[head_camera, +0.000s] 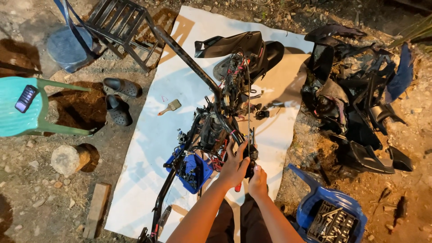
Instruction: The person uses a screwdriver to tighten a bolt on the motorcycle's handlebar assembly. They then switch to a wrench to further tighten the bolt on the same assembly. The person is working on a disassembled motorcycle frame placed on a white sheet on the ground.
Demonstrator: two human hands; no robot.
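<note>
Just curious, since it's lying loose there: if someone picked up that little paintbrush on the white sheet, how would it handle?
The paintbrush looks small with a short handle, so probably light and easy to lift one-handed. Its flat shape suggests it would slide rather than roll on the white sheet. The handle is likely stiff and the bristles soft.

A paintbrush (170, 107) is lying on the white sheet (148, 135). Two dark clogs (119, 100) are sitting on the dirt beside it. A phone (26, 98) is resting on a green plastic chair (22, 110). Black body panels (355, 103) are lying heaped at upper right. A blue tool tray (330, 216) is sitting at lower right; a stone (66, 159) and a wooden block (96, 209) are lying at lower left.
</note>
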